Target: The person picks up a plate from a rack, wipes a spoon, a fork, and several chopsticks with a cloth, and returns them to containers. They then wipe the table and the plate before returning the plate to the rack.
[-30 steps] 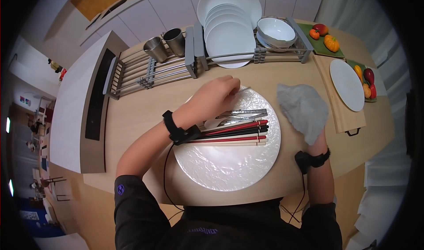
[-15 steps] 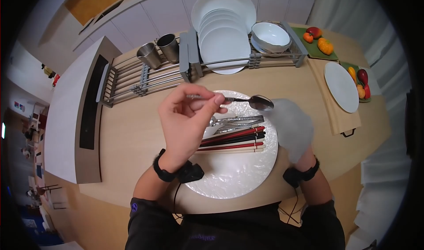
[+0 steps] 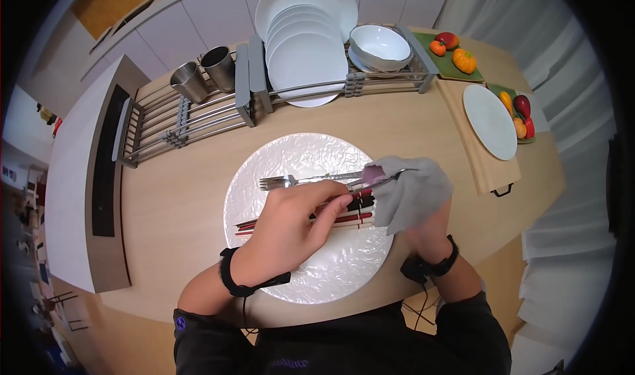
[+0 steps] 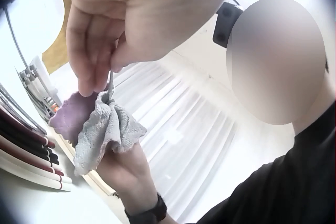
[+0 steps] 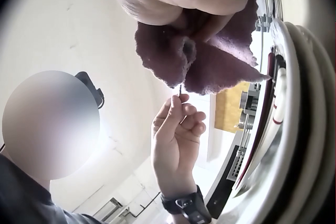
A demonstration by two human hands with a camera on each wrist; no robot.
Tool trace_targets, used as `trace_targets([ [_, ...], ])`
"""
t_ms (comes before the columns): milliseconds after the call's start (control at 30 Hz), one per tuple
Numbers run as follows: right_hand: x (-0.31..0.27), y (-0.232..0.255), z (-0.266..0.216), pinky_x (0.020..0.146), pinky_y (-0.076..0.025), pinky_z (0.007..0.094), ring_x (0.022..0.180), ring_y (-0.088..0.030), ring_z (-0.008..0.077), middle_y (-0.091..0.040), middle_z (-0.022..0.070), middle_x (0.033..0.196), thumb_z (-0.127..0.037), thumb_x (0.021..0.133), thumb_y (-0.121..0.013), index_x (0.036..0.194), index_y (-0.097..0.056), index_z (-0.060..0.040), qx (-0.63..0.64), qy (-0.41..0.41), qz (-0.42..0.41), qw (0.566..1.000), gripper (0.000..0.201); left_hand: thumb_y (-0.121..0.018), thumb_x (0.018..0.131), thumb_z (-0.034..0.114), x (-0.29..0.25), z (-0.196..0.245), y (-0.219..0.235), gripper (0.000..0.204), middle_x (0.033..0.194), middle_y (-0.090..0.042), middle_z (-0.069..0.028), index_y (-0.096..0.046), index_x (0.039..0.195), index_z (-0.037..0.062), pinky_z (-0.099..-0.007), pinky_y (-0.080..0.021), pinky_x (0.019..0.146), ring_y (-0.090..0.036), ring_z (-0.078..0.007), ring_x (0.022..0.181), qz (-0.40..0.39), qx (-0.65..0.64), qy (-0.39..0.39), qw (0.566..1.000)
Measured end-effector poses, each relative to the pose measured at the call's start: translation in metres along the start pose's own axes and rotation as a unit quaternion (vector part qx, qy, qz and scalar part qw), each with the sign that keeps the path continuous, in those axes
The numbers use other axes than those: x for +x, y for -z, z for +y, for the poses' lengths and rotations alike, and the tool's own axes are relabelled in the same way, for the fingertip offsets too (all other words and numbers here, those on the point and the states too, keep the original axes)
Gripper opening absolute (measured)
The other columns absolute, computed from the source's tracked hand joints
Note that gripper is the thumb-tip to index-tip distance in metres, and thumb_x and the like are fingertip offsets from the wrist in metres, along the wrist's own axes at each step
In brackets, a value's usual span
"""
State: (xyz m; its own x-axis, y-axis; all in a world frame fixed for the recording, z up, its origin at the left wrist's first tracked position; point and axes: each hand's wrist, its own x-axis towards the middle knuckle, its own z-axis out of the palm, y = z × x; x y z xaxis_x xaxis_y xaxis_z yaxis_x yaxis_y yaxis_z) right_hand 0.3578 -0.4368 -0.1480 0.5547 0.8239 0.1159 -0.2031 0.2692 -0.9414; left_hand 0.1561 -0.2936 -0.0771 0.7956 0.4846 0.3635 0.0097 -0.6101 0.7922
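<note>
My left hand [image 3: 297, 219] pinches the handle of a metal spoon [image 3: 390, 178] above a large white textured plate [image 3: 304, 289]. In my right hand [image 3: 430, 233] is a grey cloth [image 3: 420, 193] with a purple underside, its folds gathered around the spoon's far part. The left wrist view shows the thin handle entering the cloth [image 4: 105, 129]; the spoon's bowl is hidden there. Beneath my hands, red, black and cream chopsticks [image 3: 360, 215] lie on the plate. A fork [image 3: 278, 182] and other metal cutlery lie behind them, partly covered by the left hand and cloth.
At the back stands a metal dish rack [image 3: 205, 127] with two steel cups [image 3: 218, 69], upright white plates [image 3: 307, 64] and a white bowl [image 3: 380, 44]. To the right are a wooden board [image 3: 486, 170] bearing an oval plate [image 3: 489, 123] and green trays [image 3: 430, 47] of small vegetables.
My left hand has lifted the spoon from the plate's far side and brought it right and nearer. The cloth in my right hand has moved left onto the spoon.
</note>
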Motion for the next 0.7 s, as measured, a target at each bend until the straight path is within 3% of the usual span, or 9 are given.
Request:
trace_targets([
  [67,-0.001,0.006,0.003,0.086,-0.059,0.0362,0.095,-0.071,0.0255,-0.067,0.0163,0.117,-0.016,0.103,-0.056,0.118,-0.055,0.0022,-0.056,0.035,0.017,0.998,0.023,-0.068,0.094,0.004,0.001,0.004,0.006,0.011,0.08,-0.073,-0.0134,-0.072,0.102,-0.003,-0.03,-0.056,0.067,-0.073,-0.0236,0.072,-0.055,0.004,0.058,0.997],
  [133,-0.003,0.019,0.014,0.084,-0.059,0.0357,0.09,-0.072,0.0245,-0.068,0.0148,0.116,-0.016,0.102,-0.059,0.116,-0.055,0.0019,-0.174,0.099,0.032,0.979,0.023,-0.066,0.095,0.004,0.001,0.003,0.004,0.011,0.078,-0.072,-0.0144,-0.071,0.101,-0.0034,-0.0317,-0.056,0.065,-0.072,-0.0253,0.069,-0.08,0.006,0.056,0.995],
  [233,0.003,0.023,0.012,0.085,-0.055,0.0325,0.094,-0.066,0.0156,-0.069,0.0074,0.104,-0.01,0.09,-0.075,0.115,-0.06,0.0011,-0.343,0.176,0.01,0.923,0.032,-0.064,0.096,0.005,-0.001,0.003,-0.001,0.012,0.076,-0.07,-0.0152,-0.071,0.101,-0.0035,-0.0343,-0.055,0.062,-0.07,-0.0284,0.066,-0.095,0.006,0.024,0.995],
  [333,-0.005,0.003,0.004,0.086,-0.055,0.0325,0.097,-0.066,0.0156,-0.068,0.0071,0.109,-0.014,0.088,-0.077,0.118,-0.06,0.0007,-0.227,0.088,0.036,0.969,0.038,-0.062,0.098,0.007,-0.002,0.002,-0.01,0.012,0.072,-0.068,-0.0144,-0.07,0.096,-0.0027,-0.0366,-0.053,0.06,-0.069,-0.0312,0.065,-0.109,-0.018,0.021,0.994],
  [433,-0.01,0.006,0.007,0.088,-0.055,0.033,0.102,-0.066,0.0163,-0.068,0.0078,0.114,-0.014,0.089,-0.076,0.122,-0.059,-0.0005,-0.165,0.017,-0.01,0.986,0.04,-0.061,0.099,0.009,-0.006,-0.006,-0.018,0.014,0.07,-0.068,-0.0139,-0.068,0.093,-0.0009,-0.0368,-0.053,0.06,-0.069,-0.0316,0.065,-0.128,-0.03,0.017,0.991],
  [500,-0.013,0.015,0.009,0.089,-0.056,0.0337,0.104,-0.067,0.0173,-0.068,0.0085,0.117,-0.013,0.092,-0.073,0.124,-0.058,-0.0018,-0.182,0.0,-0.076,0.98,0.037,-0.06,0.099,0.01,-0.007,-0.012,-0.021,0.015,0.069,-0.067,-0.0135,-0.067,0.091,0.0007,-0.0374,-0.052,0.06,-0.068,-0.0322,0.065,-0.126,-0.023,-0.016,0.992],
  [533,-0.013,0.016,0.008,0.09,-0.056,0.0341,0.104,-0.067,0.0179,-0.067,0.0088,0.118,-0.013,0.093,-0.071,0.125,-0.058,-0.0025,-0.19,-0.007,-0.108,0.976,0.036,-0.06,0.099,0.011,-0.007,-0.01,-0.022,0.014,0.069,-0.067,-0.0136,-0.067,0.09,0.0011,-0.0381,-0.052,0.059,-0.068,-0.0327,0.064,-0.126,-0.038,0.006,0.991],
  [633,-0.01,0.007,0.01,0.091,-0.057,0.0357,0.104,-0.068,0.0194,-0.067,0.0083,0.117,-0.013,0.098,-0.067,0.127,-0.057,-0.0041,0.082,-0.106,-0.012,0.991,0.032,-0.062,0.098,0.012,-0.006,-0.006,-0.024,0.014,0.068,-0.066,-0.0141,-0.067,0.09,0.0019,-0.0405,-0.05,0.059,-0.066,-0.0345,0.063,-0.122,-0.053,0.038,0.99],
  [700,-0.007,0.005,0.003,0.091,-0.058,0.0362,0.105,-0.068,0.02,-0.067,0.0088,0.117,-0.013,0.099,-0.065,0.128,-0.056,-0.004,0.144,-0.114,0.008,0.983,0.031,-0.062,0.098,0.012,-0.006,-0.007,-0.025,0.014,0.067,-0.065,-0.0149,-0.066,0.089,0.0018,-0.0421,-0.049,0.058,-0.065,-0.0359,0.063,-0.11,-0.024,0.014,0.994],
])
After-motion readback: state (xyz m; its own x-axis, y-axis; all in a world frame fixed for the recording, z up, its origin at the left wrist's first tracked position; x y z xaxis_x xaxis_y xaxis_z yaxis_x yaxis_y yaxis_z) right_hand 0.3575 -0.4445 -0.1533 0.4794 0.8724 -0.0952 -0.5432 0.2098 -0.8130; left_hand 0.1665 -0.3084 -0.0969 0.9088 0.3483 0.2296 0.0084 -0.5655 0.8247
